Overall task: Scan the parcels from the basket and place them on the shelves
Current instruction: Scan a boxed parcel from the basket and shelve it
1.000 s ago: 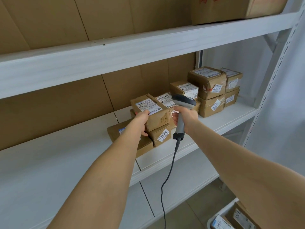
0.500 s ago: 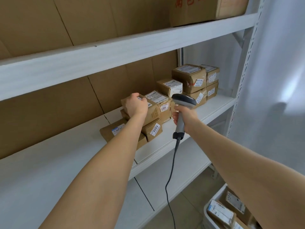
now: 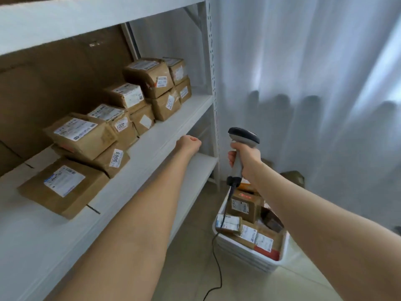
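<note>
1. Head view, the only 1 I have. My right hand (image 3: 246, 159) is wrapped round the handle of the scanner (image 3: 242, 137), fingers and thumb closed firmly on it. The scanner's head tips down toward the basket (image 3: 245, 254), I'd say so the beam can reach a label without me bending.
2. My left hand (image 3: 188, 144) reaches out over the front of the middle shelf (image 3: 149, 146) with nothing visible in it. It's turned away from me, so I can't tell whether the fingers are curled or loose.
3. The goods sit in 2 places. The parcels in the basket (image 3: 240, 206) are piled on the floor below my right hand, several with their labels up. The shelved parcels (image 3: 82, 137) are stacked toward the back of the shelf, many with number stickers facing out, easy to read at a glance.
4. A reddish patch shows on the topmost basket parcel. It's likely the scan light, but it's too blurry to be sure.
5. My guess is a fresh pick from the basket comes next, using the left hand while the scanner hand holds its aim.
6. Now the edges. The white post (image 3: 213, 83) stands between shelf and basket, so a lifted parcel has to swing round it. The corner of the lower shelf (image 3: 202, 162) juts out just beside that path.
7. Now the room. The shelf's front strip is bare along its length, so there's space to land a parcel. The cable (image 3: 219, 270) trails past the basket's left corner and could snag a lift. The curtain (image 3: 303, 83) hangs close behind the basket.
</note>
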Demonstrator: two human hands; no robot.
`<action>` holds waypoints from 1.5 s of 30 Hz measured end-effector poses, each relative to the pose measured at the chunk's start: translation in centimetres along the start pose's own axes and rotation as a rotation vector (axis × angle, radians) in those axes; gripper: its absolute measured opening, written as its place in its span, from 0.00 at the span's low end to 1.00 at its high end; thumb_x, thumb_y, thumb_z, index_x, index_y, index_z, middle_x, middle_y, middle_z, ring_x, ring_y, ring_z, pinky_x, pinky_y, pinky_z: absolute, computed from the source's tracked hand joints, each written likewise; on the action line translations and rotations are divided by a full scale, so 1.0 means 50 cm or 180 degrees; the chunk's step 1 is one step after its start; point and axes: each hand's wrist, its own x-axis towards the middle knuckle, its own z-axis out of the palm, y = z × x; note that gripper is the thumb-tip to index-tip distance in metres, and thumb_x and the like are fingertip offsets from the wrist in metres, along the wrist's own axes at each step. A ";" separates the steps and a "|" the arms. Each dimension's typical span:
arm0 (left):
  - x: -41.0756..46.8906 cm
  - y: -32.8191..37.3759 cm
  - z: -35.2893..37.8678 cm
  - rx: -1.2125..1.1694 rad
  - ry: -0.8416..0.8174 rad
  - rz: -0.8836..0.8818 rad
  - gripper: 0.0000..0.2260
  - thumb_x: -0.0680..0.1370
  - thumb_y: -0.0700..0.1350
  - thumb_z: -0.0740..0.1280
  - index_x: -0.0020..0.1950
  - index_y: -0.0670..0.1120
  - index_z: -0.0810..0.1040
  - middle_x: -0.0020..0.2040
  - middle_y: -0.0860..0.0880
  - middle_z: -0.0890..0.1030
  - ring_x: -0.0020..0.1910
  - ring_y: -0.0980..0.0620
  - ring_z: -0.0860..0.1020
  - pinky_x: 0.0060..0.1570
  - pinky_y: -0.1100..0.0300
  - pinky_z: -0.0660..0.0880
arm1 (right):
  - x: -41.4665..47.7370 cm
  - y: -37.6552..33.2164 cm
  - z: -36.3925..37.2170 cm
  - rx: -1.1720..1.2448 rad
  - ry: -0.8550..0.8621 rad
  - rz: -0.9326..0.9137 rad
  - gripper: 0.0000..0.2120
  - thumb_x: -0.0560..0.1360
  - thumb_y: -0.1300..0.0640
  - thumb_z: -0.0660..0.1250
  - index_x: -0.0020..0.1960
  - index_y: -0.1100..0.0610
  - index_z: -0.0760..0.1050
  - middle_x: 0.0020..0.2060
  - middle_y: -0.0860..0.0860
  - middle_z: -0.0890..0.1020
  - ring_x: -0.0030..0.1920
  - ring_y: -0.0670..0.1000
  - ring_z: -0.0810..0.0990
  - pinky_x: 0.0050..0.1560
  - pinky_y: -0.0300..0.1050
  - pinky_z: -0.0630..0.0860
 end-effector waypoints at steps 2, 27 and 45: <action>-0.007 0.021 0.076 -0.0019 -0.0179 0.0061 0.06 0.75 0.41 0.65 0.47 0.47 0.81 0.52 0.45 0.81 0.56 0.44 0.77 0.54 0.58 0.73 | 0.018 -0.002 -0.074 0.0025 0.0159 0.0018 0.03 0.76 0.63 0.67 0.45 0.61 0.74 0.28 0.55 0.76 0.26 0.51 0.74 0.30 0.43 0.72; -0.017 0.175 0.796 0.0515 -0.1110 -0.0711 0.19 0.77 0.43 0.67 0.68 0.43 0.72 0.66 0.43 0.74 0.64 0.44 0.73 0.63 0.52 0.72 | 0.372 -0.062 -0.671 0.0106 0.0915 0.0723 0.05 0.75 0.61 0.70 0.43 0.60 0.75 0.31 0.55 0.79 0.29 0.49 0.78 0.35 0.42 0.79; 0.300 0.035 0.963 -0.0400 -0.0759 -0.1657 0.19 0.79 0.41 0.63 0.70 0.42 0.69 0.68 0.44 0.73 0.66 0.44 0.71 0.65 0.53 0.70 | 0.821 0.048 -0.598 -0.0837 0.0435 0.0926 0.19 0.72 0.54 0.73 0.59 0.61 0.75 0.48 0.57 0.83 0.41 0.52 0.81 0.46 0.49 0.82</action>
